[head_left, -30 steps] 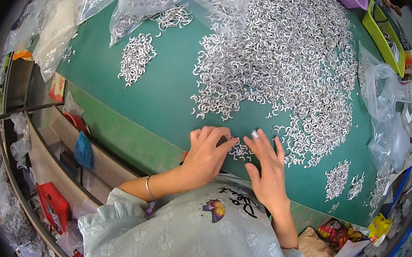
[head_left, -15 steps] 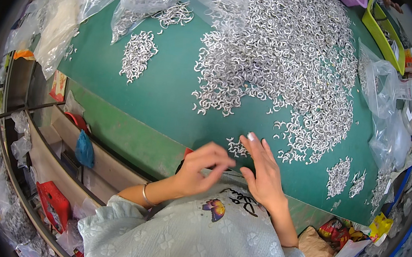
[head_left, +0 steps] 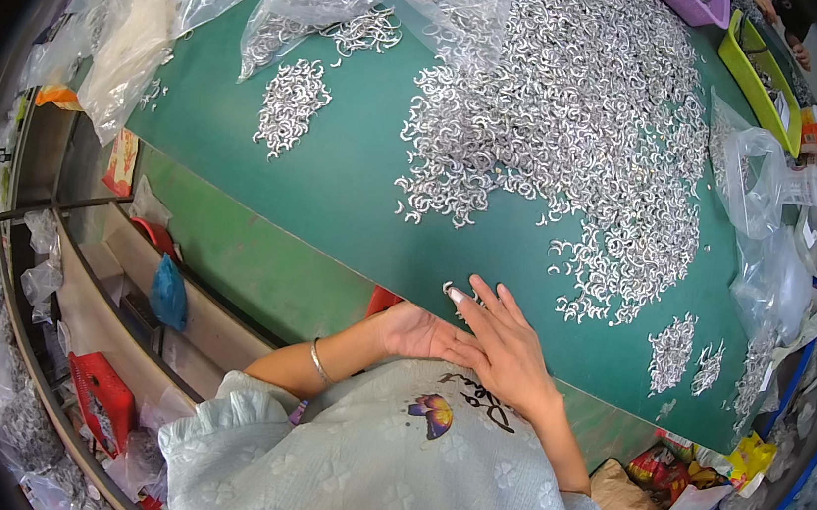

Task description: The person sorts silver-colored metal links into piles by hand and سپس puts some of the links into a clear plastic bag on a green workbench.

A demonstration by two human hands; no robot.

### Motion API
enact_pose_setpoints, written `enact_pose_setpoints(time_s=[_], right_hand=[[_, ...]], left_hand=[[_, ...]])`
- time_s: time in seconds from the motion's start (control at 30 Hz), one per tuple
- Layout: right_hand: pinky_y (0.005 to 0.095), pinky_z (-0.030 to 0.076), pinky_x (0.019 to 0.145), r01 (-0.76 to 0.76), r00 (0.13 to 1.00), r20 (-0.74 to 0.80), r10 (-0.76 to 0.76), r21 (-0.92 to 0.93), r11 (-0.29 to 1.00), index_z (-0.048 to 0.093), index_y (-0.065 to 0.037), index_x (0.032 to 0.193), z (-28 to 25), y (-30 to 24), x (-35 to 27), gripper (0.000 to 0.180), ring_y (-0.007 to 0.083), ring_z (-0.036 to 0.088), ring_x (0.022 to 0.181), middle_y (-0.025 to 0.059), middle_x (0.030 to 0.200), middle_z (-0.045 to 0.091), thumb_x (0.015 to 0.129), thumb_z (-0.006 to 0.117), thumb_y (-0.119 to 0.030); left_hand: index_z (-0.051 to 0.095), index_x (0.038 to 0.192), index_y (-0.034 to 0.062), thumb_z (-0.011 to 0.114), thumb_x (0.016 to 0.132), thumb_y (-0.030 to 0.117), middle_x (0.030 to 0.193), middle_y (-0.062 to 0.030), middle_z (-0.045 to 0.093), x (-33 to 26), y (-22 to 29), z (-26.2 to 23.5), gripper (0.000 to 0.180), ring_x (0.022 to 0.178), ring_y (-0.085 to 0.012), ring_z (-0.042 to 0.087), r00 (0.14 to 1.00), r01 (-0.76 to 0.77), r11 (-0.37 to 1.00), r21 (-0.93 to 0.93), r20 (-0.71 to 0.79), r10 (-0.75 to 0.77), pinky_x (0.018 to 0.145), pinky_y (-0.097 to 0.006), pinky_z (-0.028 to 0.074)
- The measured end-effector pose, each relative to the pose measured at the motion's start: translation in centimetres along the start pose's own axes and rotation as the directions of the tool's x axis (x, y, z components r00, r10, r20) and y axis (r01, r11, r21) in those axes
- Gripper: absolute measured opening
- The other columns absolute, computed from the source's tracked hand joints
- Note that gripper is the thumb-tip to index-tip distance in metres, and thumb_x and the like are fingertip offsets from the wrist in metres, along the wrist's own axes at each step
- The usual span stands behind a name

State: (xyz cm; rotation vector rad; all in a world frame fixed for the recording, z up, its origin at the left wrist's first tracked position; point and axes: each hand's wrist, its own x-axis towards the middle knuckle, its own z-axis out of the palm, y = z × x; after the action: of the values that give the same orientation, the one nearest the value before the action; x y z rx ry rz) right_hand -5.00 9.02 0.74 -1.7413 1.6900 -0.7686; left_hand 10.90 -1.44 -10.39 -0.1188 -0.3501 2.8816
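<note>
My right hand (head_left: pixel 507 355) lies with its fingers stretched out over the near edge of the green table. Its fingers cover most of a few small silvery crescent-shaped pieces (head_left: pixel 448 287). Palm up, my left hand (head_left: pixel 420 334) is held low at the table edge, its fingers reaching beneath the right hand and partly hidden by it. No piece can be made out in the left palm. Beyond both hands spreads a large heap of the same silvery crescents (head_left: pixel 582 124). Smaller piles lie at the right (head_left: pixel 670 354) and far left (head_left: pixel 291 108).
Clear plastic bags (head_left: pixel 131 57) with crescents line the far left; another bag (head_left: pixel 770 223) hangs over the right edge. A lime-green basket (head_left: pixel 760 83) and a purple basket (head_left: pixel 694 4) stand far right, near another person's hand (head_left: pixel 798 52). Left below are drawers with a red basket (head_left: pixel 102 402).
My left hand has dropped to the table edge and turned palm up. My right hand has moved slightly nearer and now covers most of the small group of crescents. The view has shifted a little.
</note>
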Motion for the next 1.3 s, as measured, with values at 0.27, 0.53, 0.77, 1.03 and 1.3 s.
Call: enact_pose_setpoints(time_s=[0.27,0.53,0.77,1.03,1.3], right_hand=[[0.0517,0.031,0.112,0.057,0.998,0.039,-0.057,-0.011,0.998,0.045,0.000,0.137,0.2,-0.2,2.3,0.061,0.0337,0.041,0.136,0.0113,0.140,0.052,0.082,0.067,-0.015],[0.0497,0.038,0.107,0.140,0.976,0.155,-0.155,0.102,0.985,0.055,-0.001,0.129,0.7,-1.2,-0.3,0.046,0.0335,0.049,0.130,0.0117,0.134,0.057,0.085,0.067,-0.010],[0.0477,0.046,0.099,0.205,0.976,0.002,-0.217,0.317,0.926,0.064,0.004,0.114,1.0,-1.3,-0.7,0.035,0.0350,0.060,0.114,0.0180,0.119,0.065,0.081,0.071,-0.005],[0.0401,0.050,0.078,0.134,0.794,-0.605,0.058,0.268,0.954,0.066,0.007,0.104,-0.8,0.6,-5.5,0.023,0.0298,0.067,0.086,0.0172,0.091,0.071,0.082,0.061,0.005],[0.0333,0.051,0.083,-0.103,0.086,-0.923,0.376,0.367,0.924,0.058,0.006,0.113,-0.9,1.8,-12.5,0.021,0.0199,0.064,0.085,0.0144,0.092,0.069,0.100,0.046,-0.004]], left_hand=[[0.038,0.144,0.0051,0.040,0.093,0.066,0.145,-0.0203,0.044,0.4,-0.2,-0.4,0.079,0.129,-0.0347,0.049,0.989,0.025,0.965,-0.260,0.145,0.013,0.106,-0.052,0.039],[0.045,0.136,0.0005,0.043,0.100,0.049,0.141,-0.0218,0.046,-0.3,-0.2,-2.1,0.060,0.128,-0.0338,0.048,0.988,0.107,0.883,-0.458,0.148,-0.043,0.109,-0.049,0.037],[0.053,0.125,-0.0021,0.055,0.098,0.036,0.125,-0.0187,0.058,-0.2,0.0,-3.1,0.047,0.115,-0.0299,0.058,0.934,0.019,0.999,-0.031,-0.355,-0.029,0.099,-0.040,0.049],[0.065,0.086,0.0024,0.056,0.099,0.032,0.067,-0.0054,0.060,-0.1,-1.6,3.3,0.034,0.050,-0.0072,0.048,0.676,0.390,0.701,0.597,-0.702,0.222,0.043,-0.020,0.034],[0.065,0.086,0.0013,0.052,0.101,0.033,0.061,-0.0009,0.050,9.1,-5.3,11.2,0.038,0.045,-0.0056,0.035,0.802,0.538,0.610,0.581,-0.575,-0.160,0.041,-0.020,0.025]])
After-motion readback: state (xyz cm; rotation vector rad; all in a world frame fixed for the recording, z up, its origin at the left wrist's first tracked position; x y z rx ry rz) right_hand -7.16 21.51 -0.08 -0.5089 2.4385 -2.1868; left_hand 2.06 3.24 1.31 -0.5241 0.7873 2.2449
